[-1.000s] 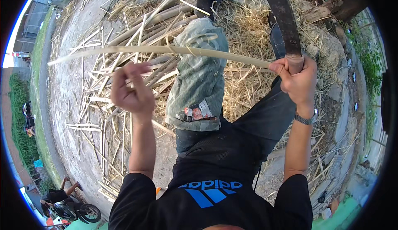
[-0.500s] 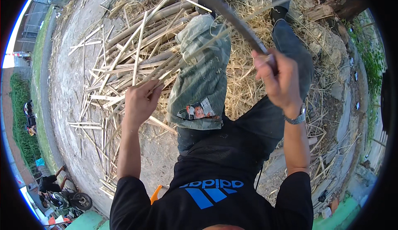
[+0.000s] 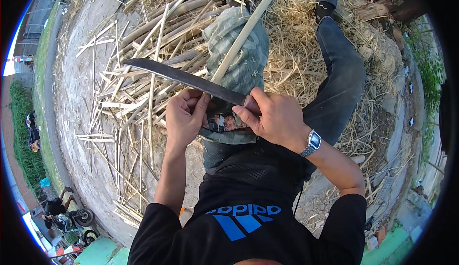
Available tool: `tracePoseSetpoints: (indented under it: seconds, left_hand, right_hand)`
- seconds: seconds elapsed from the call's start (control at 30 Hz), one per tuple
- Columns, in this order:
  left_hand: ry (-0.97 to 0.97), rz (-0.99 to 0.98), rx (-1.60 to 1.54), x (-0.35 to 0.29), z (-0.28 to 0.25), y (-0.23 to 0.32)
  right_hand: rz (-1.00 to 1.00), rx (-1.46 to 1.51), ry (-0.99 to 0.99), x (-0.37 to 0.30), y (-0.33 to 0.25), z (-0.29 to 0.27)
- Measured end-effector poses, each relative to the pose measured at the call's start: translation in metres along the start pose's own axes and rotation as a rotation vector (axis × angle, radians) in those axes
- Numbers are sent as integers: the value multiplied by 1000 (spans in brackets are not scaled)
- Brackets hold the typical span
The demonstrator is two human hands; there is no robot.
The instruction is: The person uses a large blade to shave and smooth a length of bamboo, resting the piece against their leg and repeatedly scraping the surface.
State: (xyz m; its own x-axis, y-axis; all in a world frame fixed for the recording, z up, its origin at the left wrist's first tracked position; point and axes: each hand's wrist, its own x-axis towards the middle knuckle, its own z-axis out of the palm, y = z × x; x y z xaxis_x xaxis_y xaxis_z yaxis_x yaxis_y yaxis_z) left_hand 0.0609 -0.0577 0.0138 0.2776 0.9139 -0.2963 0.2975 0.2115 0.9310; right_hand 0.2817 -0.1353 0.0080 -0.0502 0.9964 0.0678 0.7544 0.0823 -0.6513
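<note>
Pale strip (image 3: 247,33) stretched ahead of the left hand (image 3: 185,121), which curled, its hold unclear; the right hand (image 3: 283,120) clenched the knife (image 3: 184,76).

Left head cam's riding up on the wearer's head, staring pretty much straight down over the black shirt (image 3: 253,184) at the left hand (image 3: 185,119) and right hand (image 3: 283,121), sitting real close, while the fisheye's curving the ground (image 3: 79,102) toward the rim.

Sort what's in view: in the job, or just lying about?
Likely in the job:
machete, in the right fingers
bamboo strip, pinched in the left fingers
grey-green leg covering

Lying about:
curled shavings
heaped strips, maybe stock
motorcycle
</note>
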Motion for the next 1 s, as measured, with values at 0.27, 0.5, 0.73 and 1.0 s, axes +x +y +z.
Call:
tracePoseSetpoints:
  seconds: [0.27, 0.5, 0.73, 1.0]
  left_hand:
    - [26, 44, -38, 0, 8, -13]
    - [-28, 36, 1, 2, 10, -11]
    - [13, 31, -114, -5, 18, -6]
    - [64, 34, -165, -4, 16, -6]
  right_hand:
    - [-25, -106, 47, 12, 15, -3]
    - [-105, -180, 63, 9, 17, 1]
    - [-11, -231, 131, 17, 18, -12]
    - [-9, -219, 215, 35, 42, -21]
